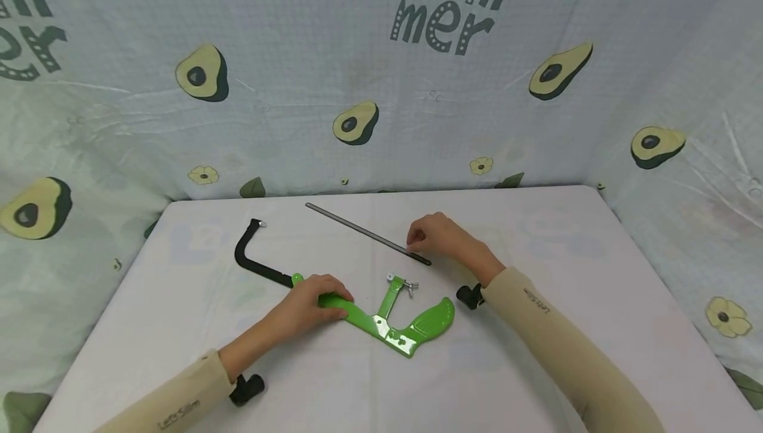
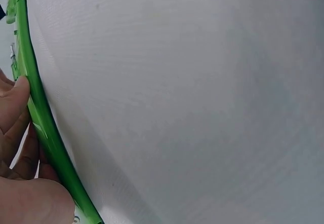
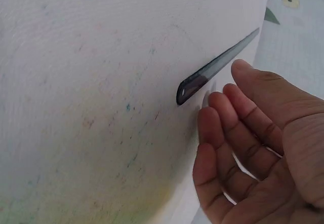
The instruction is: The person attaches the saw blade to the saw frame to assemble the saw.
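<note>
A hacksaw frame (image 1: 363, 318) with a green handle, green bar and bent black front arm lies on the white table. My left hand (image 1: 316, 302) grips its green bar near the joint with the black arm; in the left wrist view, thumb and fingers are against the green bar (image 2: 44, 117). Apart from the frame, a narrow grey saw blade (image 1: 363, 231) lies slanted toward the back of the table. Beside the blade's near end is my right hand (image 1: 446, 240). In the right wrist view, its fingers (image 3: 223, 127) are loosely bent beside the dark, holed blade end (image 3: 188, 91), holding nothing.
A silver wing nut (image 1: 410, 287) sits on the frame's short upright, and a small metal pin (image 1: 262, 224) is at the black arm's tip. The white table (image 1: 536, 234) meets a cloth backdrop (image 1: 286, 135) printed with avocados along its back edge.
</note>
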`<state>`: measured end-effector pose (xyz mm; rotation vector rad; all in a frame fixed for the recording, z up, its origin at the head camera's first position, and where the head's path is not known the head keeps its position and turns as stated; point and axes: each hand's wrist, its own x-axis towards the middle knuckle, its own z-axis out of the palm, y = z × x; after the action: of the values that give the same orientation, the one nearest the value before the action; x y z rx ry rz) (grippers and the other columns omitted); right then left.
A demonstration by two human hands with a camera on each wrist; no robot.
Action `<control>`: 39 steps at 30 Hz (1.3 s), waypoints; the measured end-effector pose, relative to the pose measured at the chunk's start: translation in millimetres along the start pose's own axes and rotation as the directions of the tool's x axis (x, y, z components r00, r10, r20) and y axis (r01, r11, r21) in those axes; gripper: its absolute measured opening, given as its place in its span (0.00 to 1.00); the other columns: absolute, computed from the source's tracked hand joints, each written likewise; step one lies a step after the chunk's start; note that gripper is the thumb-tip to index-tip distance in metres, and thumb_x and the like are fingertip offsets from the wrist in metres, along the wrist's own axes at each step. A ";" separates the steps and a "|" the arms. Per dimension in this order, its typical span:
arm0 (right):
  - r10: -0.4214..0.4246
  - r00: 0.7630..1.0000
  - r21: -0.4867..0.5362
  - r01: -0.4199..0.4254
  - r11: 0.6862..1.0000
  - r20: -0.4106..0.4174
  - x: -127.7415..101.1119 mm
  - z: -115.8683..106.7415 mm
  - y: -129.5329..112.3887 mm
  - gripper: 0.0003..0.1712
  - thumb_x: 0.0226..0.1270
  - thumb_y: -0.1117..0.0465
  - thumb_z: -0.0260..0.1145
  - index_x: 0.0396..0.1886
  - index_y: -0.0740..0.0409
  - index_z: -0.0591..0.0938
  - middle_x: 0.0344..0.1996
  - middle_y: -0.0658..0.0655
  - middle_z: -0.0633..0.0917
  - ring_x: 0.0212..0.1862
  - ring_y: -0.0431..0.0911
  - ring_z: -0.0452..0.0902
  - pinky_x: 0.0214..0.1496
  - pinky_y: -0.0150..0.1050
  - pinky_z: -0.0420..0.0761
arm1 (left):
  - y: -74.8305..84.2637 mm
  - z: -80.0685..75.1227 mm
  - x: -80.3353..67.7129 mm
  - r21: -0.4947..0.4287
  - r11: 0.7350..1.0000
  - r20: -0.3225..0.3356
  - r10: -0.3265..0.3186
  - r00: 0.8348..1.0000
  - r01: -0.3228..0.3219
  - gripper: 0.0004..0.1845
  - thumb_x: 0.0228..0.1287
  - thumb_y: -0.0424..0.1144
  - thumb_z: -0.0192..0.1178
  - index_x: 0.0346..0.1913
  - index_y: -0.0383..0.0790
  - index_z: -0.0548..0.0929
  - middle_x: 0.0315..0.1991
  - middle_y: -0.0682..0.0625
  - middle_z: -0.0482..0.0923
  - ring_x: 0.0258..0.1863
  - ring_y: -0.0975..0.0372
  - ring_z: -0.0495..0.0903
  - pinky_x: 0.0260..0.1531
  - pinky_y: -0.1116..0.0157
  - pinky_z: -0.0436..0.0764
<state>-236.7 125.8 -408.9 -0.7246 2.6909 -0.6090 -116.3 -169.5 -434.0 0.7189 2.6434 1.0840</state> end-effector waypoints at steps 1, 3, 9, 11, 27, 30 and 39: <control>0.018 1.000 -0.003 -0.018 1.000 0.007 1.0 0.6 0.2 0.07 0.68 0.57 0.72 0.38 0.56 0.87 0.32 0.50 0.86 0.35 0.42 0.78 0.40 0.36 0.79 | 0.0 0.0 0.3 0.003 1.000 0.001 0.002 1.000 -0.002 0.10 0.61 0.36 0.73 0.45 0.45 0.89 0.45 0.56 0.85 0.49 0.58 0.79 0.52 0.59 0.79; 0.049 0.999 -0.013 -0.049 0.999 0.022 2.5 1.6 -0.3 0.08 0.67 0.56 0.74 0.36 0.56 0.87 0.30 0.49 0.85 0.33 0.42 0.76 0.38 0.36 0.78 | 0.1 0.0 0.8 0.005 1.000 0.001 0.003 1.000 -0.003 0.10 0.61 0.36 0.73 0.45 0.45 0.89 0.45 0.56 0.85 0.49 0.58 0.79 0.52 0.59 0.79; 0.097 0.993 -0.041 -0.095 0.995 0.061 6.5 3.7 -3.2 0.09 0.65 0.56 0.75 0.33 0.57 0.87 0.28 0.49 0.84 0.30 0.41 0.74 0.34 0.33 0.75 | 0.3 -0.2 1.1 0.003 1.000 0.003 0.016 1.000 -0.016 0.10 0.62 0.36 0.73 0.46 0.46 0.89 0.46 0.56 0.85 0.50 0.58 0.79 0.53 0.59 0.79; 0.110 0.991 -0.034 -0.108 0.994 0.071 6.9 3.8 -3.5 0.09 0.65 0.56 0.75 0.32 0.57 0.87 0.28 0.49 0.84 0.29 0.41 0.74 0.33 0.33 0.75 | 0.5 -0.4 1.0 0.001 1.000 0.005 0.023 1.000 -0.023 0.10 0.62 0.36 0.72 0.46 0.46 0.89 0.46 0.56 0.85 0.50 0.58 0.79 0.53 0.59 0.79; 0.129 0.991 0.010 -0.130 0.992 0.023 1.7 5.6 -9.5 0.08 0.64 0.59 0.75 0.35 0.59 0.86 0.29 0.51 0.84 0.30 0.41 0.75 0.32 0.33 0.75 | 0.9 0.6 0.5 -0.015 1.000 0.002 0.013 1.000 -0.013 0.10 0.62 0.37 0.72 0.46 0.45 0.89 0.47 0.56 0.85 0.50 0.58 0.78 0.52 0.60 0.78; 0.106 0.994 0.034 -0.107 0.994 0.009 -0.4 7.3 -8.3 0.08 0.65 0.60 0.75 0.38 0.59 0.86 0.31 0.52 0.84 0.32 0.42 0.75 0.35 0.33 0.76 | 0.8 1.7 0.3 -0.021 1.000 0.000 0.014 1.000 -0.014 0.10 0.62 0.36 0.72 0.46 0.45 0.89 0.47 0.56 0.85 0.49 0.58 0.79 0.52 0.61 0.78; 0.020 0.999 0.083 -0.018 0.996 -0.025 -1.0 13.1 -2.6 0.03 0.66 0.62 0.74 0.37 0.57 0.87 0.31 0.50 0.85 0.34 0.42 0.77 0.37 0.34 0.78 | 1.4 2.4 -0.7 -0.019 1.000 0.006 -0.017 1.000 0.017 0.10 0.62 0.36 0.72 0.47 0.46 0.89 0.47 0.57 0.84 0.50 0.59 0.79 0.52 0.61 0.79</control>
<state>-229.9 120.1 -418.9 -0.6730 2.6745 -0.7254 -114.4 -167.5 -434.7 0.6935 2.6259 1.0993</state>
